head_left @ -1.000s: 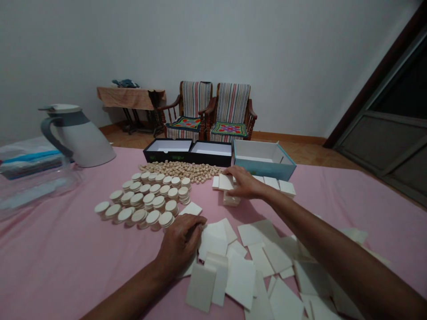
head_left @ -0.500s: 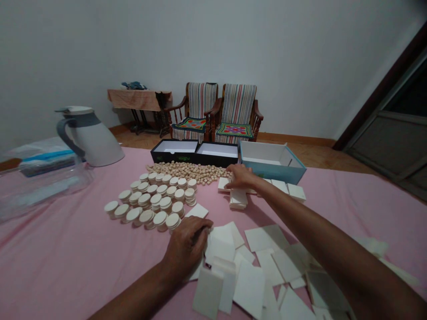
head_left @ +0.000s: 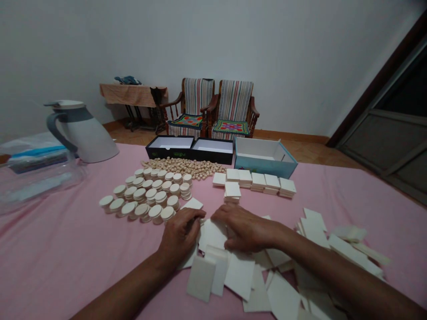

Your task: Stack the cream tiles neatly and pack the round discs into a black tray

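My left hand (head_left: 180, 235) rests palm down with curled fingers on the left edge of a heap of white square tiles (head_left: 240, 275) on the pink table. My right hand (head_left: 245, 231) lies beside it on the same heap, fingers bent over a tile; whether it grips one I cannot make out. Behind the hands a row of stacked white squares (head_left: 263, 181) runs in front of a blue box (head_left: 263, 163), with one more stack (head_left: 232, 191) just ahead of it.
Stacked round white discs (head_left: 150, 195) stand left of centre, small wooden beads (head_left: 185, 168) behind them. Two black trays (head_left: 190, 150) sit at the back. A white jug (head_left: 80, 131) and clear plastic box (head_left: 36, 169) are far left. More tiles (head_left: 336, 244) lie right.
My right hand has pulled back from the far stacks of squares to the near heap beside my left hand. The left hand has stayed on the heap.
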Motion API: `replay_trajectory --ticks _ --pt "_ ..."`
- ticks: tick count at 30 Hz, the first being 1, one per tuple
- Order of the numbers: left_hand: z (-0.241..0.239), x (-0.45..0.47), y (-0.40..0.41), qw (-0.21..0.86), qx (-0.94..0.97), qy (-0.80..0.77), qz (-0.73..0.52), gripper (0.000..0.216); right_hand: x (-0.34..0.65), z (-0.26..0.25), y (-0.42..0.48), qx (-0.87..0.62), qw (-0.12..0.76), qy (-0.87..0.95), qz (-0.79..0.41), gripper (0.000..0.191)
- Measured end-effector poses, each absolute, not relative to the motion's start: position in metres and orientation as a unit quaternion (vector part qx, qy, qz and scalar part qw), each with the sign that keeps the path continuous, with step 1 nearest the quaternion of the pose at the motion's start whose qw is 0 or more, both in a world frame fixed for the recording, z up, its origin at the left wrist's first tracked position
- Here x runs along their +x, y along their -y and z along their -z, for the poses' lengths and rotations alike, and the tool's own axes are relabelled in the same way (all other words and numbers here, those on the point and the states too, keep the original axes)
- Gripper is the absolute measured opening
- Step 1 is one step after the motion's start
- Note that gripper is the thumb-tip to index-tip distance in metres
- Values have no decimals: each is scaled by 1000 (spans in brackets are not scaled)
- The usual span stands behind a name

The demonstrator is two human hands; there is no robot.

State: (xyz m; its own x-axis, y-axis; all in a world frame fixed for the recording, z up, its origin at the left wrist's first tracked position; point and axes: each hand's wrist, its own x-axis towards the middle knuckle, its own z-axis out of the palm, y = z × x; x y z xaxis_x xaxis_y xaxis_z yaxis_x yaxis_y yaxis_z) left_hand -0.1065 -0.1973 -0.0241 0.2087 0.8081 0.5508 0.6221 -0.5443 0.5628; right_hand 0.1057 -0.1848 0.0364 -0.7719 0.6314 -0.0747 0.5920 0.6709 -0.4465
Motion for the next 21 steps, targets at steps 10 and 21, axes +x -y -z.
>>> replay_trajectory --ticks 10,21 --pt "23 -107 198 108 777 -460 -417 19 93 -28 180 -305 30 930 -202 54" --pt "24 -107 197 102 782 -459 -410 21 104 -37 194 -449 26 864 -226 68"
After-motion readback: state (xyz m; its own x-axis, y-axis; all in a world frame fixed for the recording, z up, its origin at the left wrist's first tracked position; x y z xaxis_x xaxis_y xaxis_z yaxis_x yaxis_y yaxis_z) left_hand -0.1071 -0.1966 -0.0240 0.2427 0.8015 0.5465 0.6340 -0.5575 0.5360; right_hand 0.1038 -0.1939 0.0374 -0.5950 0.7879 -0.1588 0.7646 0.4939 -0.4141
